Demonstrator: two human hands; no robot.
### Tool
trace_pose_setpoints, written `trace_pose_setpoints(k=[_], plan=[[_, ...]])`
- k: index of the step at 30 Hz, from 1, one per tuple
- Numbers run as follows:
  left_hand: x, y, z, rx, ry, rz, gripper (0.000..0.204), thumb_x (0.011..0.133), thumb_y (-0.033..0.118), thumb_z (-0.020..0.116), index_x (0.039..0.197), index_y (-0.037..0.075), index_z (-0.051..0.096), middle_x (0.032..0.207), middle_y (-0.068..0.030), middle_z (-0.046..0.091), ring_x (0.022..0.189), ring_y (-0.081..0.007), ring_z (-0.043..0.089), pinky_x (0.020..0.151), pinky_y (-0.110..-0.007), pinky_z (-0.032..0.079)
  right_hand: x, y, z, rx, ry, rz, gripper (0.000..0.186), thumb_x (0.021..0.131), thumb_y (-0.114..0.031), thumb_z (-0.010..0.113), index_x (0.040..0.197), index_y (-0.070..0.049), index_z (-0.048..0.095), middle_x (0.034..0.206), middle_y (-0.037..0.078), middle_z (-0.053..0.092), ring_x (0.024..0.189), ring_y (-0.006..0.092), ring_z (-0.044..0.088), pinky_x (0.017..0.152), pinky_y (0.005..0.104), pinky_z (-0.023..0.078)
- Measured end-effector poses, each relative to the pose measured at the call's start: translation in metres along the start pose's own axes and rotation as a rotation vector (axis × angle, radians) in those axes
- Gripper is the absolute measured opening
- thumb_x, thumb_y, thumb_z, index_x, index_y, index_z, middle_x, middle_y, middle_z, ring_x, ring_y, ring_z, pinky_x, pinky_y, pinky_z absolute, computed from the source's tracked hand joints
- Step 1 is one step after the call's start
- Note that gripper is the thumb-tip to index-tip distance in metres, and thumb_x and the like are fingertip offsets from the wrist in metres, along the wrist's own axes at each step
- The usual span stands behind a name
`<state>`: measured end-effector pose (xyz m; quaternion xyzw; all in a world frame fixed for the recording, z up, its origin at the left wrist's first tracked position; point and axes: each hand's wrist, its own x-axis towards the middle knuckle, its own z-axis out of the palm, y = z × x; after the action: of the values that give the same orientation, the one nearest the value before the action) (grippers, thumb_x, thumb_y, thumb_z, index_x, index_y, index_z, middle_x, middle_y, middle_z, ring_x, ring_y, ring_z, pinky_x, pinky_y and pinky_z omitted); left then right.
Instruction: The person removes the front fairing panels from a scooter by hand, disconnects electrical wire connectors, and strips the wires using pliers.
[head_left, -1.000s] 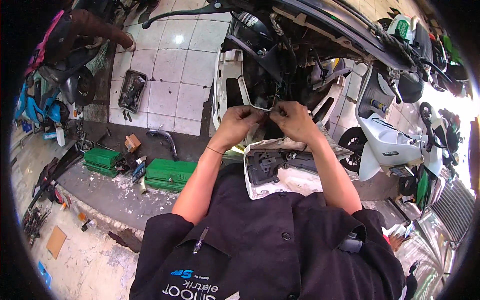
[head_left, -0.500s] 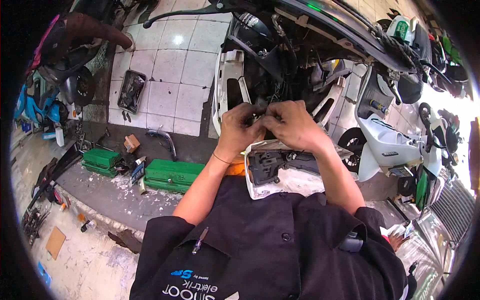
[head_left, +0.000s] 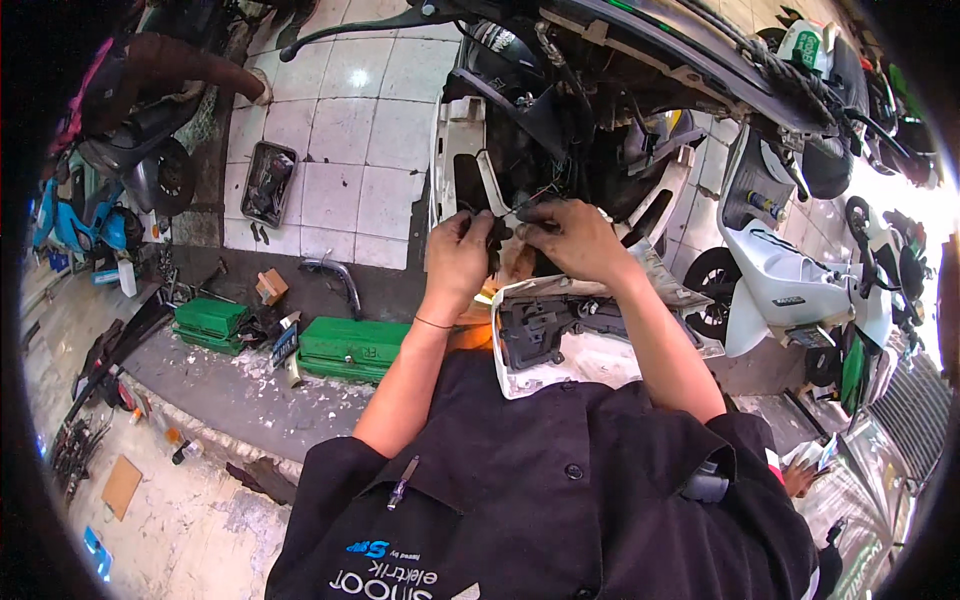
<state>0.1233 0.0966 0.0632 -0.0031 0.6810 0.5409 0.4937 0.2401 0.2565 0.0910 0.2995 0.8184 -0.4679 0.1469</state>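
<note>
My left hand is closed in a pinch in front of a partly stripped motor scooter, its fingertips on something small and dark I cannot make out. A short distance to its right, my right hand pinches too, thumb and fingers together; what it holds is too small to name. Just beyond both hands, thin loose wires hang inside the scooter's dark front. A white body panel frames them on the left. Below my right hand, a white plastic cover with black parts inside lies close to my chest.
Green metal toolboxes stand at the left, near a curved chrome tube. A black tray of small parts lies on white floor tiles. A white scooter is parked at right; a person's leg shows at upper left.
My hands, close together half a second ago, have drawn apart. The left has shifted left and slightly down, opening a gap between the fingertips.
</note>
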Motion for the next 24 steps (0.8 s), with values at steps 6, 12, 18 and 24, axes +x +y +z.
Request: trace_pose_setpoints(k=[6,12,18,24], plan=[[0.020,-0.010,-0.023,-0.573,-0.364,-0.554,0.025,0.107,0.023,0.049,0.098,0.004,0.062,0.078,-0.0044,0.065,0.048,-0.0062,0.040,0.040,-0.022,0.029,0.016,0.011,0.008,0.274,-0.121,-0.046,0.043,0.093,-0.039,0.072,0.119,-0.005,0.077,0.109,0.021,0.077,0.102,0.0369,0.074,0.093,0.0412,0.055],[0.019,-0.005,-0.020,-0.604,-0.505,-0.554,0.024,0.110,0.026,0.049,0.107,0.007,0.063,0.084,-0.0045,0.064,0.048,-0.0041,0.035,0.041,-0.020,0.027,0.010,0.013,0.004,0.516,-0.146,0.062,0.040,0.091,-0.035,0.077,0.113,-0.001,0.078,0.099,0.016,0.078,0.089,0.0252,0.073,0.086,0.0360,0.055],[0.009,0.001,-0.018,-0.419,-0.459,-0.459,0.028,0.110,0.034,0.056,0.111,0.008,0.065,0.085,-0.0053,0.065,0.050,-0.0051,0.039,0.044,-0.020,0.028,0.010,0.006,0.004,0.371,-0.136,0.094,0.034,0.092,-0.030,0.076,0.110,-0.001,0.078,0.097,0.015,0.078,0.088,0.0221,0.072,0.084,0.0346,0.054],[0.003,-0.001,-0.014,-0.298,-0.389,-0.333,0.026,0.107,0.031,0.063,0.096,0.009,0.071,0.080,-0.0012,0.067,0.056,-0.0058,0.047,0.051,-0.022,0.034,0.003,0.004,-0.001,0.270,-0.147,0.044,0.035,0.091,-0.036,0.074,0.103,-0.003,0.078,0.094,0.021,0.076,0.088,0.0300,0.074,0.082,0.0406,0.055]])
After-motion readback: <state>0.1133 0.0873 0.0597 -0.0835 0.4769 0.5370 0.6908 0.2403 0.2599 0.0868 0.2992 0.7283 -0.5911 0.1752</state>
